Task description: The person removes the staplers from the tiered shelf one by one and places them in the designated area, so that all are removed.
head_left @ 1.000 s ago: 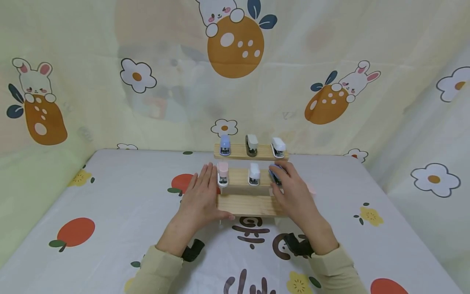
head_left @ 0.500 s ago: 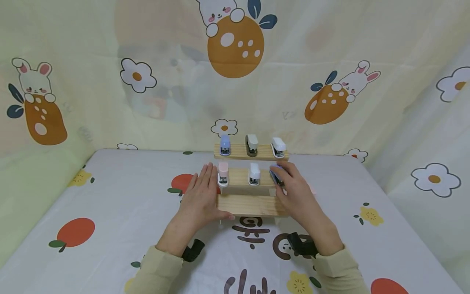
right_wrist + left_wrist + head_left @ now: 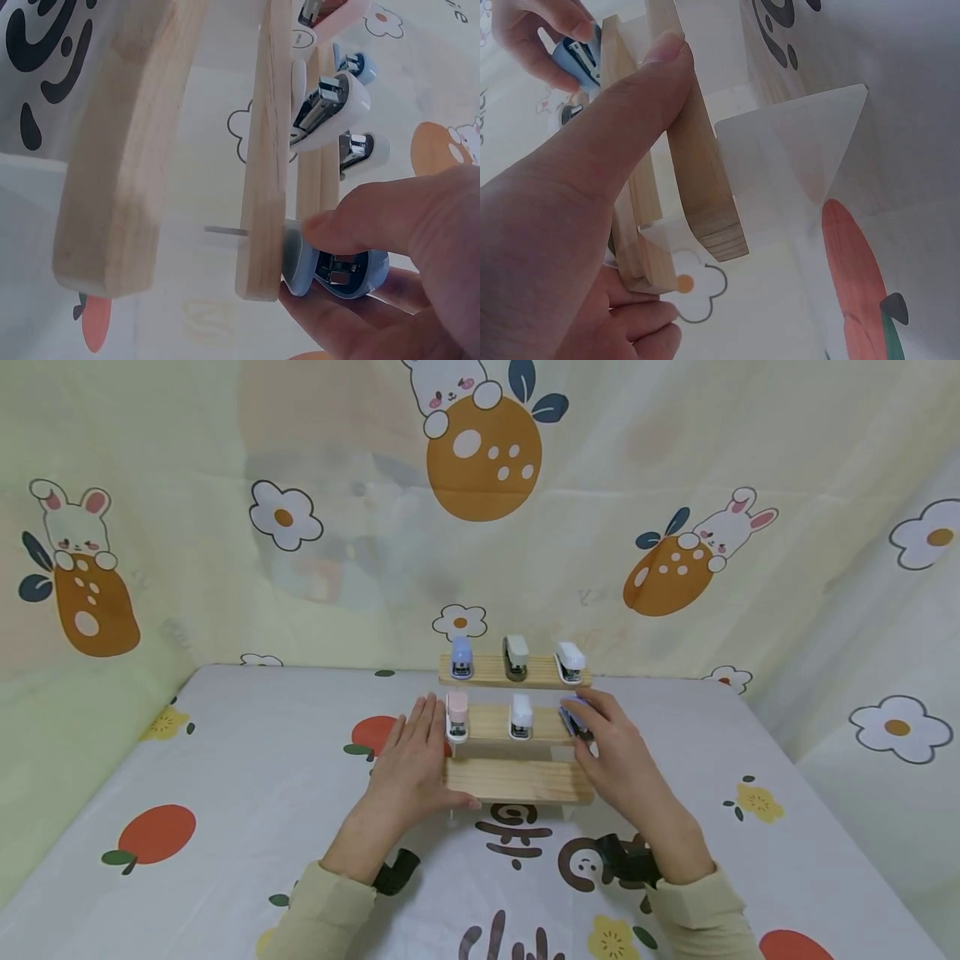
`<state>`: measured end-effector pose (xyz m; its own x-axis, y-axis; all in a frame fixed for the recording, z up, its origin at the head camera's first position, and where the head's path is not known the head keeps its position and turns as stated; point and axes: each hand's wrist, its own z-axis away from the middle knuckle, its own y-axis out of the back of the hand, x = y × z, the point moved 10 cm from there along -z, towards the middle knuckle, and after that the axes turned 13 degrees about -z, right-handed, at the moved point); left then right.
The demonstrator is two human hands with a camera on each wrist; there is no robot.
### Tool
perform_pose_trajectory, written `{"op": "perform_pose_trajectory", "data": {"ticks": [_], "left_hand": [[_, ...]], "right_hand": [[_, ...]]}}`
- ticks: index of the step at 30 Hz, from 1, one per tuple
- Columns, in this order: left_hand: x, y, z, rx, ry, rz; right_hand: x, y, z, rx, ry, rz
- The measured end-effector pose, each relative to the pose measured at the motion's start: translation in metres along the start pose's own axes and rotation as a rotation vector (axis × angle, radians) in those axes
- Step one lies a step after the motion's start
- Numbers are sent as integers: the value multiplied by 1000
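Note:
A wooden stepped rack with three planks stands on the table. My left hand rests against its left end, fingers extended beside the middle plank; the thumb touches the front plank. My right hand pinches a small blue stapler at the right end of the middle plank, between thumb and fingers. In the right wrist view the stapler's base touches that plank. A pink stapler and a white stapler stand along the same plank.
On the back plank stand a periwinkle stapler, a grey-green stapler and a white stapler. Clear side supports hold the planks. A printed cloth covers the table, and a patterned curtain hangs behind.
My right hand has shifted slightly right with the blue stapler, toward the middle plank's right end. The left hand keeps its place on the rack.

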<state>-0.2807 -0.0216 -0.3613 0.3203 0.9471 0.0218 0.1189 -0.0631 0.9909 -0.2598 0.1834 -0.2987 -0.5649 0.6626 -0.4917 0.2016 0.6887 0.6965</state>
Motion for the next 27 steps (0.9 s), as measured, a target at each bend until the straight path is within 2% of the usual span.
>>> {"op": "perform_pose_trajectory", "data": {"ticks": [17, 27], "left_hand": [[-1, 1, 1, 7, 7, 12], [-1, 0, -1, -10, 13, 6]], "right_hand": [[2, 14, 2, 23, -5, 18], [-1, 25, 3, 32, 7, 36]]}}
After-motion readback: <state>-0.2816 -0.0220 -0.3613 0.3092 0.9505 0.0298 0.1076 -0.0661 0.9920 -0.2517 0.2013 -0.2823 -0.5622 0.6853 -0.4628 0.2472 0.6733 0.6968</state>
